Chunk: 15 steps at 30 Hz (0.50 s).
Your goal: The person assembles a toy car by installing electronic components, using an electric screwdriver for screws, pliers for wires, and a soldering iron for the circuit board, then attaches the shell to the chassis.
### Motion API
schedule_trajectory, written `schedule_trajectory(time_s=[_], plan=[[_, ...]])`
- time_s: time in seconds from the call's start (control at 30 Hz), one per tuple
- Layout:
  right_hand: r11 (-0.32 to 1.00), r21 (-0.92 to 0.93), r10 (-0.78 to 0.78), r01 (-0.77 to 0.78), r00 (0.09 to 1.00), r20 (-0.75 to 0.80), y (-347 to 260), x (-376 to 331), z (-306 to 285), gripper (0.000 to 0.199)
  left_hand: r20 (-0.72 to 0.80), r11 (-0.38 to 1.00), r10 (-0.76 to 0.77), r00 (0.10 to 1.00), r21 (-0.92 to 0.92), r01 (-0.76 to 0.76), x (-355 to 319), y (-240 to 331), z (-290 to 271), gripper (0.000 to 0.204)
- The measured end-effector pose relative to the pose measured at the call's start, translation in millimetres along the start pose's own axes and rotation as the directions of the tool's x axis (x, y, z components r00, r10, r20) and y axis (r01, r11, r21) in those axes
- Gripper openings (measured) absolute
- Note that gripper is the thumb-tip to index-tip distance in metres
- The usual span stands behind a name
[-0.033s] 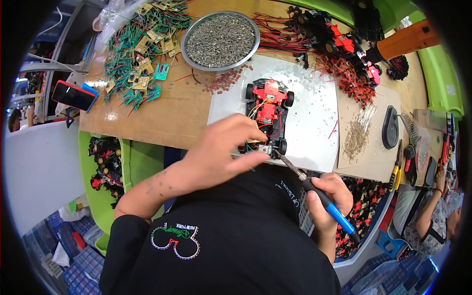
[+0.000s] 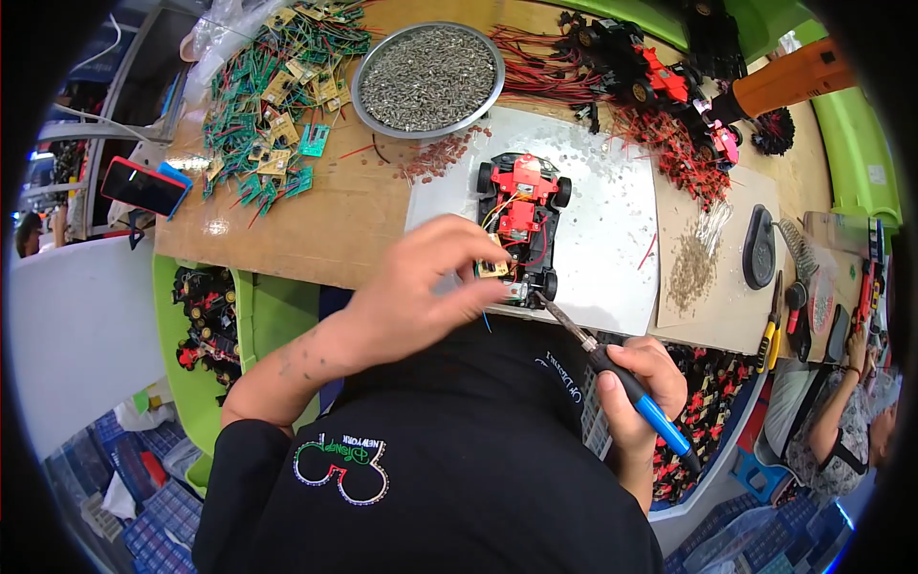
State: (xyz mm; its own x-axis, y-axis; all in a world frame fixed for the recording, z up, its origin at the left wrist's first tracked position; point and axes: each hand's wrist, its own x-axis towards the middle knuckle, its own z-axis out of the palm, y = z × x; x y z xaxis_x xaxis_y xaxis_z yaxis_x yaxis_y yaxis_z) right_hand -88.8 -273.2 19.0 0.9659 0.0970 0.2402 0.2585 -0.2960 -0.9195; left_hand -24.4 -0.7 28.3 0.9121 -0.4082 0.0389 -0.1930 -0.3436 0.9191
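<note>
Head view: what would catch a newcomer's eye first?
Likely the red-and-black toy car chassis on the white sheet, left hand at its near end, right hand holding a soldering iron. Beyond sits a metal bowl of silvery parts, with circuit boards heaped left of it.

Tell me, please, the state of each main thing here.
Soldering iron: held in the right hand
Toy car chassis: uncovered, wires exposed
Circuit board: at the left hand, grip unclear
Metal bowl: full of small metal pieces
Phone: screen dark
Green bin: open, holding car parts
</note>
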Motion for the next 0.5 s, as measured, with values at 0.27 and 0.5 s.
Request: schedule_trajectory(time_s=[0.27,0.5], plan=[[1.000,0.000,-0.014,0.014,1.000,0.000,-1,1,1,0.023,0.090,0.874,0.339,0.936,0.338,-0.349,-5,-15,-10,0.017],[1.000,-0.007,0.021,-0.022,1.000,-0.016,-2,2,5,0.023,0.000,0.846,0.322,0.947,0.450,-0.288,0,-13,20,0.017]])
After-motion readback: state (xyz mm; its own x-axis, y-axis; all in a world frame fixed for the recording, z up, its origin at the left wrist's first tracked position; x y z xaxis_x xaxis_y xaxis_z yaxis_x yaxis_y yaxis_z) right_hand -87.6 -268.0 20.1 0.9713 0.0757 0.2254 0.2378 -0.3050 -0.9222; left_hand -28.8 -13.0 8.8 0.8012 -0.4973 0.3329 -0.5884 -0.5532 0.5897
